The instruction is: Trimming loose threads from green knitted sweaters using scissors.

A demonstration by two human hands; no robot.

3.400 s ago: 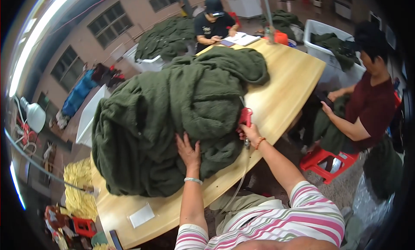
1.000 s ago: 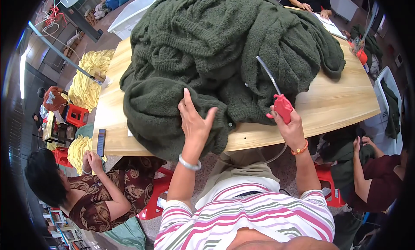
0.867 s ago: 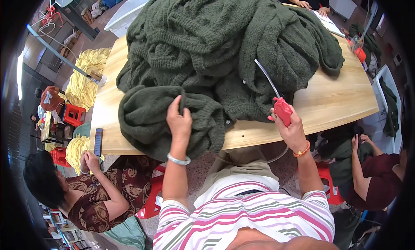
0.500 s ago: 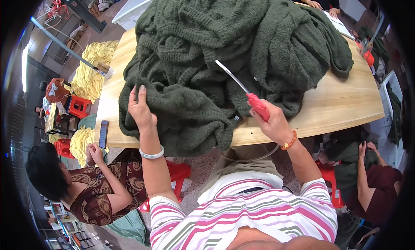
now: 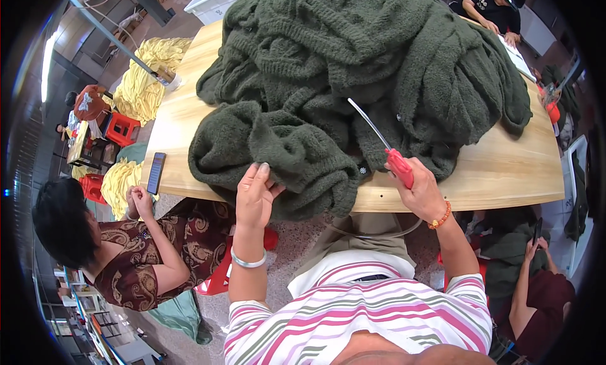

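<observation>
A large heap of dark green knitted garments (image 5: 328, 37) covers much of the table. At its near left, one folded knit sweater (image 5: 297, 150) hangs slightly over the front edge, with a small round shiny button (image 5: 362, 170) beside it. My left hand (image 5: 255, 191) is at the sweater's near edge; its fingers point up against the knit, with the thumb apart, and no grip shows. My right hand (image 5: 420, 191) is wrapped around the red handle of an air blow gun (image 5: 399, 166). Its thin metal nozzle points up and left over the heap, and a clear hose (image 5: 379, 235) runs below.
The pale wooden table (image 5: 505, 182) has a phone (image 5: 156, 169) on its left edge. A seated person (image 5: 145, 258) is close on my left, another person (image 5: 536, 295) on my right. Across the table a person (image 5: 489, 15) works. Yellow garments (image 5: 148, 75) lie piled at the far left.
My left hand has moved right and down from the sweater's left side to its near edge, and that side of the sweater has settled. The blow gun stays in my right hand.
</observation>
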